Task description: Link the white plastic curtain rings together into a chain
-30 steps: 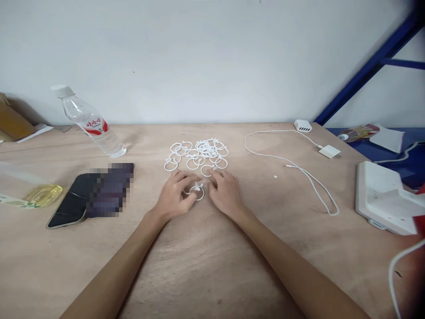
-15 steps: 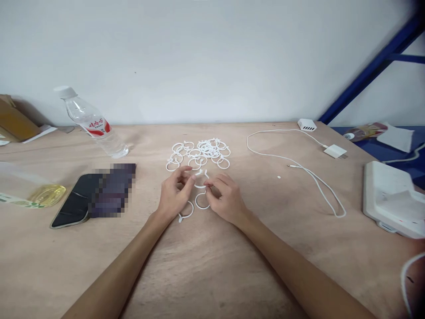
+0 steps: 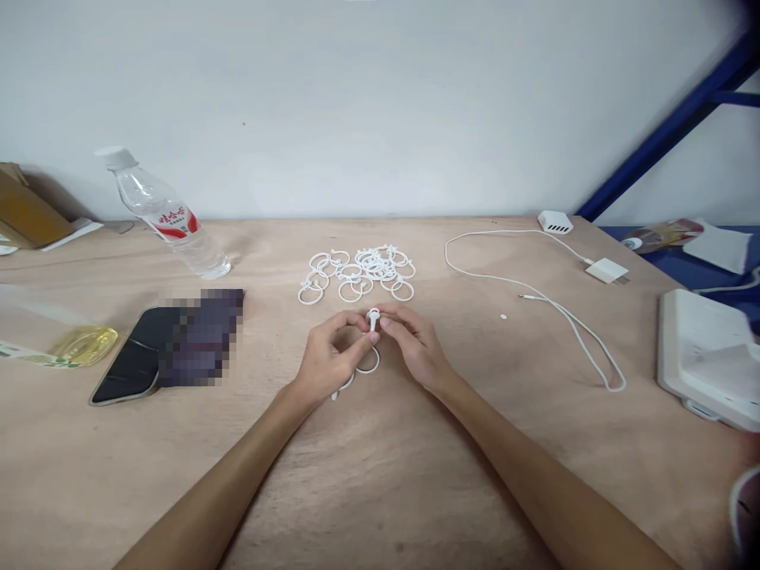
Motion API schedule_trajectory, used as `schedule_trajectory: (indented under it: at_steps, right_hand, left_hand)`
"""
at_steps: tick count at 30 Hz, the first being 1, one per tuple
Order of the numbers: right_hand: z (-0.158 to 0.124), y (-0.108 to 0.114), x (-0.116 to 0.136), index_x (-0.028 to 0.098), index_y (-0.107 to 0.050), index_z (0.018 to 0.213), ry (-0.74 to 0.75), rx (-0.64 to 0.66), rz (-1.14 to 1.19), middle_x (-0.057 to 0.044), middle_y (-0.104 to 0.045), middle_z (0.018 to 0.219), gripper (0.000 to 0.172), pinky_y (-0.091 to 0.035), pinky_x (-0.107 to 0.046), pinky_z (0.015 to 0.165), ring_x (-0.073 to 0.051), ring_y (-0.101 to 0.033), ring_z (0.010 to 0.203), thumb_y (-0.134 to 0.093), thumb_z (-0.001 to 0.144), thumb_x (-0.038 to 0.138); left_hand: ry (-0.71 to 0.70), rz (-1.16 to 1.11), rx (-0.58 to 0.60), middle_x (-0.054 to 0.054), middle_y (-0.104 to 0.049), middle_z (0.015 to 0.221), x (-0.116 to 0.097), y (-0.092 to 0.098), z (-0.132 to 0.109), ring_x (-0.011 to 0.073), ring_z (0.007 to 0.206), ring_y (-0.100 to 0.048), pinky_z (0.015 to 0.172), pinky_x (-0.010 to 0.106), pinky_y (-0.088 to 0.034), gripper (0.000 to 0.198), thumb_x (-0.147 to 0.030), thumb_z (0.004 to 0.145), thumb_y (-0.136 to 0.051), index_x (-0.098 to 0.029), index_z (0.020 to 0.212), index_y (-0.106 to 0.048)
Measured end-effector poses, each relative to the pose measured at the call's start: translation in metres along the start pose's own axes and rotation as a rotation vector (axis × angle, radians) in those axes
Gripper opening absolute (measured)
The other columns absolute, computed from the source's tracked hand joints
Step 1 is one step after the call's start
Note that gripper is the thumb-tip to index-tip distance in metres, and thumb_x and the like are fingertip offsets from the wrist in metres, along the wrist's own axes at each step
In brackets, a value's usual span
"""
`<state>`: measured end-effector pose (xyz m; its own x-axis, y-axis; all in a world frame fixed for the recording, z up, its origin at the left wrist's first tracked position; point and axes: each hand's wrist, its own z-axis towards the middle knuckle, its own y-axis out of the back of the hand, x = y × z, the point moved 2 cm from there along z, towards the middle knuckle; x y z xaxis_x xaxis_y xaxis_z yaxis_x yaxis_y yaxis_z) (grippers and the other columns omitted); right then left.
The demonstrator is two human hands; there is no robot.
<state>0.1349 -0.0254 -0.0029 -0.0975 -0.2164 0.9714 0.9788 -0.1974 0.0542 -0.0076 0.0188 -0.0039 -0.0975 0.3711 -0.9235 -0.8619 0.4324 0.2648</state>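
Observation:
Between my two hands is a white plastic ring (image 3: 374, 315), perhaps a curtain ring, turned so its narrow end faces me. My left hand (image 3: 336, 352) pinches it from the left, thumb near its lower end. From the right, my right hand (image 3: 416, 340) grips it with thumb and fingers; part of the ring is hidden by the fingers. Below them a loose white ring (image 3: 369, 370) lies on the table, and another open ring (image 3: 343, 388) is partly covered by my left hand. Beyond the fingers lies a pile of similar white rings (image 3: 380, 265).
On the left are a water bottle (image 3: 172, 226), a dark phone (image 3: 134, 360) and a clear container with yellow liquid (image 3: 89, 347). To the right lie a white cable (image 3: 570, 313), a charger plug (image 3: 606, 271), a small white hub (image 3: 556, 222) and a white device (image 3: 701, 356).
The ring between my hands has been turned from lying broadly open to edge-on, its end toward me. Both hands have shifted right and drawn closer together around it.

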Motion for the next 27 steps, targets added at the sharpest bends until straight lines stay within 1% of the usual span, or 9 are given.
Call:
schedule_trajectory:
  at_steps: [3,6,8,11,16,22,24,26,27]
  right_hand:
    - [0.001,-0.001,-0.001,0.025,-0.07,0.099,0.031,0.018,-0.065,-0.003,-0.069,0.1,0.023,-0.046,-0.033,0.086,-0.019,-0.062,0.096,-0.051,0.086,0.026]
    - [0.002,0.002,-0.001,0.025,-0.072,0.095,0.063,-0.056,-0.129,-0.004,-0.068,0.097,0.023,-0.045,-0.033,0.088,-0.018,-0.06,0.095,-0.052,0.086,0.025]
    - [0.004,0.004,-0.002,0.024,-0.072,0.094,0.045,-0.089,-0.13,-0.004,-0.068,0.096,0.022,-0.046,-0.033,0.085,-0.017,-0.06,0.093,-0.053,0.085,0.026]
    - [0.005,0.004,-0.003,0.023,-0.071,0.092,-0.023,-0.053,-0.06,-0.004,-0.07,0.096,0.019,-0.047,-0.031,0.079,-0.017,-0.062,0.09,-0.055,0.084,0.029]
    - [0.006,0.003,-0.004,0.02,-0.07,0.08,-0.064,-0.021,0.0,-0.003,-0.07,0.083,0.015,-0.047,-0.029,0.073,-0.016,-0.062,0.08,-0.061,0.08,0.032]
    - [0.005,0.002,-0.006,0.019,-0.066,0.076,-0.088,-0.022,-0.092,0.0,-0.067,0.074,0.016,-0.045,-0.026,0.067,-0.013,-0.059,0.07,-0.057,0.082,0.03]
    - [0.004,0.0,-0.007,0.019,-0.065,0.076,-0.079,-0.018,-0.122,0.0,-0.067,0.074,0.017,-0.046,-0.027,0.067,-0.014,-0.059,0.07,-0.055,0.084,0.03]
    - [0.004,0.001,-0.007,0.019,-0.065,0.078,-0.044,-0.04,-0.187,-0.002,-0.068,0.077,0.018,-0.046,-0.028,0.069,-0.015,-0.06,0.072,-0.053,0.085,0.031]
    - [0.004,0.002,-0.007,0.019,-0.065,0.08,-0.012,-0.081,-0.25,-0.003,-0.068,0.08,0.019,-0.047,-0.029,0.071,-0.016,-0.06,0.076,-0.052,0.086,0.03]
  left_hand:
    - [0.037,-0.032,-0.043,0.009,-0.067,0.107,0.005,0.001,0.0,0.0203,0.098,-0.064,0.091,0.038,-0.05,0.032,-0.032,0.077,-0.067,-0.018,0.104,-0.058]
    - [0.049,0.051,-0.036,0.01,-0.066,0.111,0.005,0.002,0.0,0.0216,0.1,-0.063,0.091,0.038,-0.049,0.041,-0.035,0.078,-0.066,-0.017,0.114,-0.058]
    - [0.039,0.15,0.003,0.01,-0.067,0.106,0.002,0.002,0.0,0.0222,0.097,-0.062,0.088,0.037,-0.049,0.035,-0.036,0.081,-0.062,-0.016,0.11,-0.063]
    - [-0.028,0.272,0.052,0.008,-0.069,0.098,-0.005,0.002,0.0,0.0218,0.092,-0.062,0.083,0.035,-0.049,0.026,-0.035,0.084,-0.057,-0.016,0.099,-0.067]
    - [-0.1,0.337,0.097,0.007,-0.07,0.095,-0.011,0.0,-0.001,0.0202,0.087,-0.062,0.077,0.032,-0.05,0.028,-0.033,0.086,-0.053,-0.018,0.106,-0.067]
    - [-0.128,0.374,0.147,0.005,-0.071,0.099,-0.014,-0.002,0.0,0.0199,0.09,-0.063,0.079,0.032,-0.05,0.024,-0.027,0.087,-0.05,-0.022,0.101,-0.069]
    - [-0.126,0.383,0.138,0.005,-0.071,0.1,-0.013,-0.002,0.0,0.0196,0.089,-0.063,0.078,0.032,-0.05,0.024,-0.027,0.087,-0.051,-0.022,0.101,-0.07]
    - [-0.104,0.402,0.081,0.006,-0.071,0.099,-0.011,0.0,0.0,0.0199,0.088,-0.063,0.077,0.032,-0.05,0.023,-0.03,0.084,-0.055,-0.02,0.099,-0.07]
    - [-0.085,0.409,0.038,0.006,-0.071,0.099,-0.009,0.001,0.001,0.0202,0.087,-0.064,0.076,0.032,-0.05,0.024,-0.032,0.082,-0.058,-0.019,0.099,-0.07]
